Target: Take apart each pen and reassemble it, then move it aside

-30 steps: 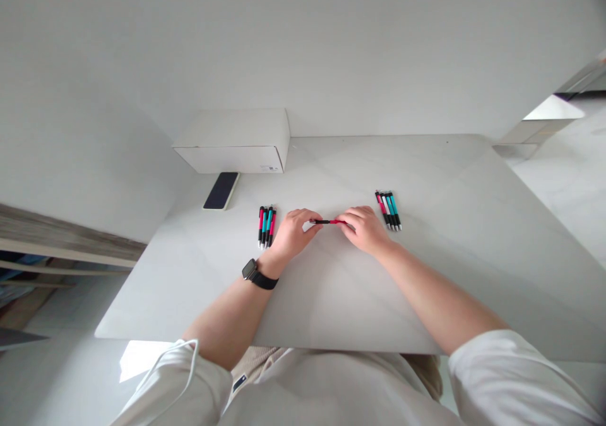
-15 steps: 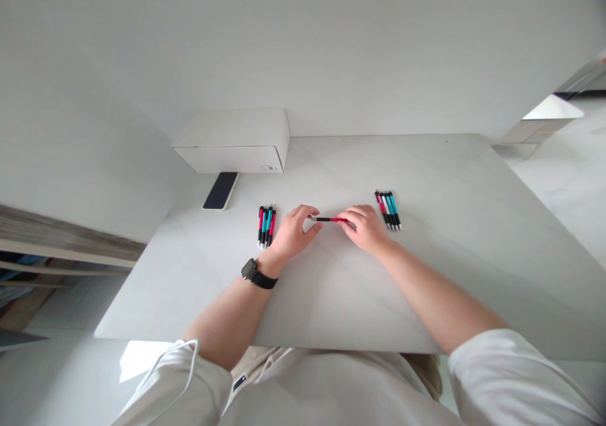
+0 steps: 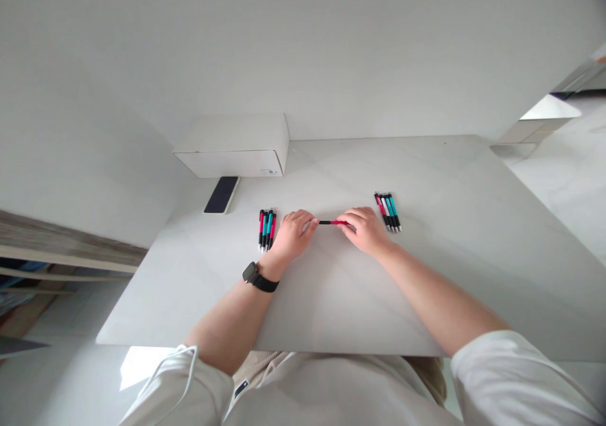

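Observation:
A red and black pen [image 3: 327, 223] lies level between my two hands over the middle of the table. My left hand [image 3: 294, 231] pinches its tip end, and the metal tip is hidden by the fingers. The red end is gripped by my right hand [image 3: 363, 227]. Just left of my left hand, several red and teal pens [image 3: 267, 229] lie side by side. Another row of red, white and teal pens [image 3: 388, 212] rests beyond my right hand, to its right.
On the white table [image 3: 454, 274], a long white box [image 3: 230, 163] stands against the wall at the back left. A dark-screened phone [image 3: 222, 195] lies in front of the box. A smartwatch [image 3: 259, 278] is on my left wrist.
My left thumb and fingers have closed on the pen's tip end, covering the metal tip that showed before. My right hand keeps its hold on the red end.

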`<act>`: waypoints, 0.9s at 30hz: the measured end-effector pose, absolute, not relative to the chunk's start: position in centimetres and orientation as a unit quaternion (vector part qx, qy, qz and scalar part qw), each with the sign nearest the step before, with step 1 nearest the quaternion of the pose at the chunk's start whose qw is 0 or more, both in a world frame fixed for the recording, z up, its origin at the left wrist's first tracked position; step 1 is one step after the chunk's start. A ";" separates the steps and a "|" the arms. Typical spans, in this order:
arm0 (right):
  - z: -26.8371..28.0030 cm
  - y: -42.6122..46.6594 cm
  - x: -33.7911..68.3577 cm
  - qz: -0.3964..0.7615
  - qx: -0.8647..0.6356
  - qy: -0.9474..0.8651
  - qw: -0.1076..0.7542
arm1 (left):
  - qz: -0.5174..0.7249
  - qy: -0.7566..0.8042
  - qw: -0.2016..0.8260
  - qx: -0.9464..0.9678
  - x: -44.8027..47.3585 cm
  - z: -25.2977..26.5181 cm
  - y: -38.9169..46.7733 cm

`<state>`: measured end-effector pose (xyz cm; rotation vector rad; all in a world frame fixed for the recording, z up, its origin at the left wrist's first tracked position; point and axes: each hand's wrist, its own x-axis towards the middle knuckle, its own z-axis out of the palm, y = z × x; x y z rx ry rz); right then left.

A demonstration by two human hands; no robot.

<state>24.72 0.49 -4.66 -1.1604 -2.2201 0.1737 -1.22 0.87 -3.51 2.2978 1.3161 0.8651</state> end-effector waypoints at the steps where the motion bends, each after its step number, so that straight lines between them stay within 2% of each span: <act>1: -4.7 0.5 24.7 0.065 -0.438 -0.841 0.311 | 0.303 0.463 0.178 0.814 -1.2 -3.6 0.9; 27: -4.9 0.7 24.8 0.062 -0.433 -0.840 0.321 | 0.319 0.442 0.193 0.816 -1.3 -4.0 0.9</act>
